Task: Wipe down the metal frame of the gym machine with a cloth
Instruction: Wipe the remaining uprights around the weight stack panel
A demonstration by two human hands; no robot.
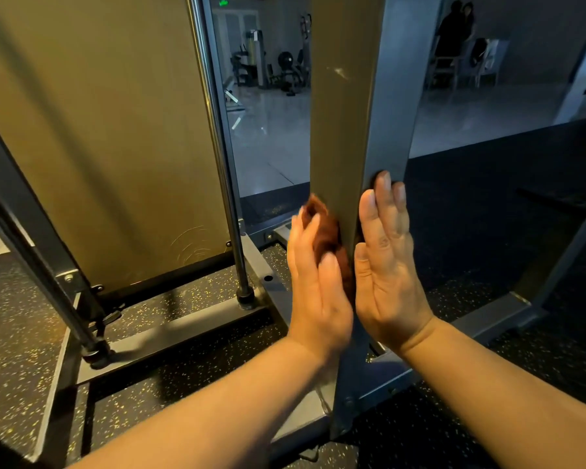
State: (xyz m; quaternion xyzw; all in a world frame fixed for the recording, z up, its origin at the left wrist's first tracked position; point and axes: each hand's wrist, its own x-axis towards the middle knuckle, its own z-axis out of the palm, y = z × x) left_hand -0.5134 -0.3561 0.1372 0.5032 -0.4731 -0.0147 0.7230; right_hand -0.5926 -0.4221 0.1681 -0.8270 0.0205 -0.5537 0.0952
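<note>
A grey metal upright post [349,113] of the gym machine rises in the middle of the view. My left hand [313,282] presses a reddish-brown cloth [325,231] flat against the post's left face, low down, with the fingers straight. My right hand [386,262] lies flat on the post's right face at the same height, fingers extended upward. The cloth shows between my left palm and the post, bunched above my fingertips.
A tall panel [109,137] with a chrome guide rod [224,170] stands to the left on a dark base frame [183,323]. Black speckled rubber flooring [21,319] lies below. Other machines and two people stand far behind.
</note>
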